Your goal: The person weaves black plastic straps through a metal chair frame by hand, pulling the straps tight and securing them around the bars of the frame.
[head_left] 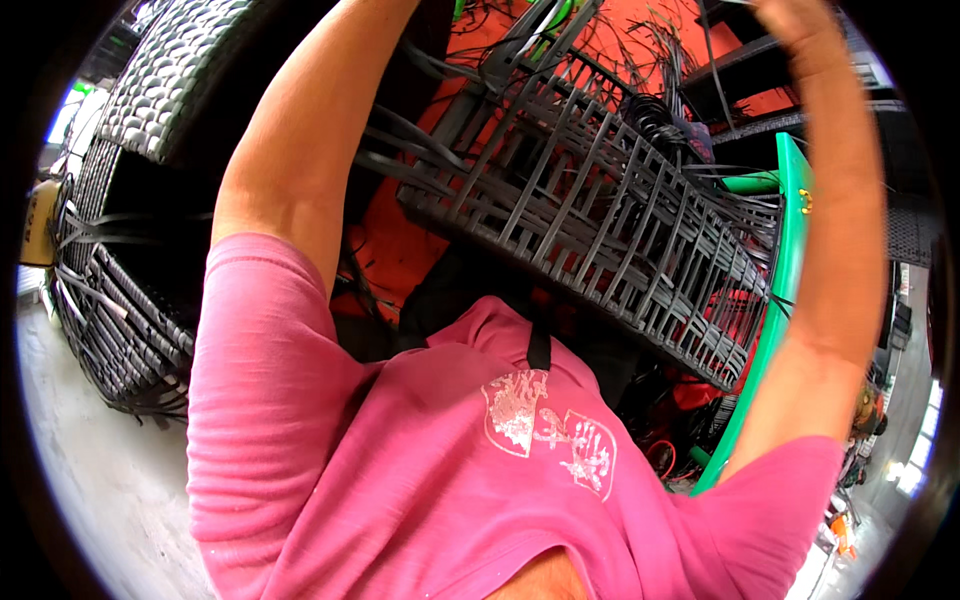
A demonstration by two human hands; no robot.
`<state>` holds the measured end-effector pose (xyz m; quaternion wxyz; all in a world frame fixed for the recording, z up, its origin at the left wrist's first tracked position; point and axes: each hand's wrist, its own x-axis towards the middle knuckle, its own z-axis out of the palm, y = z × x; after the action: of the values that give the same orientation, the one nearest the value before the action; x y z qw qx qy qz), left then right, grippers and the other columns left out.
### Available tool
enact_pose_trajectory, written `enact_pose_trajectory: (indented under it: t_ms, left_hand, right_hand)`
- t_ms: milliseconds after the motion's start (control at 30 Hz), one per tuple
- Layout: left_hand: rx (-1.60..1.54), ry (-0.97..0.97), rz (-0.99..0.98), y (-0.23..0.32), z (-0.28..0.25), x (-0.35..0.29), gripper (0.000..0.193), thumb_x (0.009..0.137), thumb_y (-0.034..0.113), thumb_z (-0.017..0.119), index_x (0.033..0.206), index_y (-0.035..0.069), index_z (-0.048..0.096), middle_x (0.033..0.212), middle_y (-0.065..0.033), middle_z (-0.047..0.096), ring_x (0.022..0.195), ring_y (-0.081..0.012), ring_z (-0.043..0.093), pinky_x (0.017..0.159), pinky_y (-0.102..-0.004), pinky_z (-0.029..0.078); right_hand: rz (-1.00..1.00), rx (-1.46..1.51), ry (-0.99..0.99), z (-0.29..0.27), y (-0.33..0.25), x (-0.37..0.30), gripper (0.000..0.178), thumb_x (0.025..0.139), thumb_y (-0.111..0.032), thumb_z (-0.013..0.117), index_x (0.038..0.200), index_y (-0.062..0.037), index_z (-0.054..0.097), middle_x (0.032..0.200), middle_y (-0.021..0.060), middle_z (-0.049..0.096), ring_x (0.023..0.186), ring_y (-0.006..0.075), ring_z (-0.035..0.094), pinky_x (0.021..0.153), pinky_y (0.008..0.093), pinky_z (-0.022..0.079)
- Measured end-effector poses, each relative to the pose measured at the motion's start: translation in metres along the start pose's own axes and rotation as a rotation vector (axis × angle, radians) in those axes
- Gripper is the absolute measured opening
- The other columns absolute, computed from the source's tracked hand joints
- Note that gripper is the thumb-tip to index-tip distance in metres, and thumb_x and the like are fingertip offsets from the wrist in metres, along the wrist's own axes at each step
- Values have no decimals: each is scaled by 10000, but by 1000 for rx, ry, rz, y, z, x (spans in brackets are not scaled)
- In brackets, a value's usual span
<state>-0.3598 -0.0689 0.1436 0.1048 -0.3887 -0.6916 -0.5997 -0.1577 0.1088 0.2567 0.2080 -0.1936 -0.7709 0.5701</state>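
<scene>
Both my arms stretch up past the upper edge. The left forearm (pixel 310 130) leaves the picture at the top, so my left hand is out of sight. Only the base of my right hand (pixel 800 25) shows at the top right, smeared and cut off, with its fingers hidden. A thin pale strip (pixel 735 2) touches the upper edge beside it. Between my arms lies a half-woven frame (pixel 600 210) of dark flat strips, crossed in an open lattice. Loose dark strips (pixel 410 150) stick out from its left end.
A finished dark woven piece (pixel 175 80) stands at the left, with bundled strips (pixel 130 330) below it. A green panel (pixel 775 300) rises along the right. Coiled dark strips (pixel 655 125) and scattered ends lie on the red surface (pixel 620 35) beyond the lattice.
</scene>
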Motion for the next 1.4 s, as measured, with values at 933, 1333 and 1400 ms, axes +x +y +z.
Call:
enact_pose_trajectory:
  t_ms: [933, 1333, 1400]
  left_hand:
    - [589, -424, -167, -168, -4, -84, 585, 867, 466, 589, 1105, -65, 529, 958, -196, 596, 855, -239, 638, 664, -324, 539]
    - [-773, -648, -1051, -115, -46, -143, 749, 814, 574, 601, 1267, -6, 460, 1175, -201, 549, 998, -302, 587, 836, -399, 506]
    - [-736, -688, -982, -104, -41, -140, 636, 831, 528, 608, 1211, 27, 516, 1137, -167, 578, 998, -269, 589, 849, -392, 497]
  right_hand:
    - [260, -100, -183, 169, 202, 5, 282, 891, -219, 617, 1089, -21, 588, 781, 30, 628, 639, 96, 635, 534, 195, 537]
    - [-241, -691, 210, 184, 198, -38, 208, 872, -181, 587, 1016, -32, 600, 802, 99, 635, 764, 257, 651, 679, 379, 545]
    - [-506, -900, 54, 217, 203, -56, 241, 859, -186, 563, 1040, -31, 592, 959, 162, 625, 978, 355, 591, 791, 480, 502]
